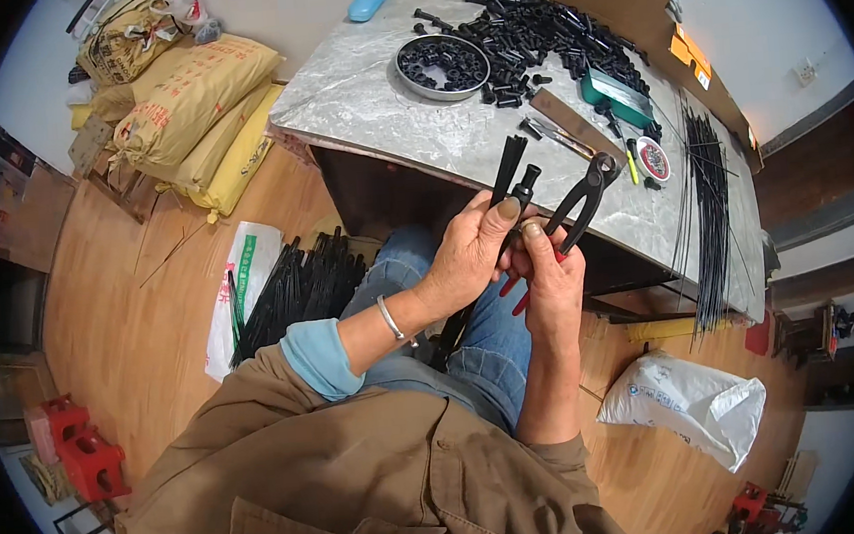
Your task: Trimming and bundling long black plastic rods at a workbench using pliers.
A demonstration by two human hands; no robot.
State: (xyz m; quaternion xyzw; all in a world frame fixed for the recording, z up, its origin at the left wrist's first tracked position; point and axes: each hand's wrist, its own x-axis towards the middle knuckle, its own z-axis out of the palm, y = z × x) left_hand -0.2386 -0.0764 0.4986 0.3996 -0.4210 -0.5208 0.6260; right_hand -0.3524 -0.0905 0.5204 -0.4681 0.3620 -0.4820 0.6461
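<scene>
My left hand (466,249) clasps black tubes (509,163), my right hand (550,269) curls round pincers (593,186), apparently leaving its thumb (536,238) free to pinch

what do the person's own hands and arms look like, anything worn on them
Both the left hand and right hand are ungloved. The left wrist wears a silver-coloured bangle; a light blue cuff shows beyond the brown left sleeve. The brown right sleeve leaves the forearm bare.
</scene>
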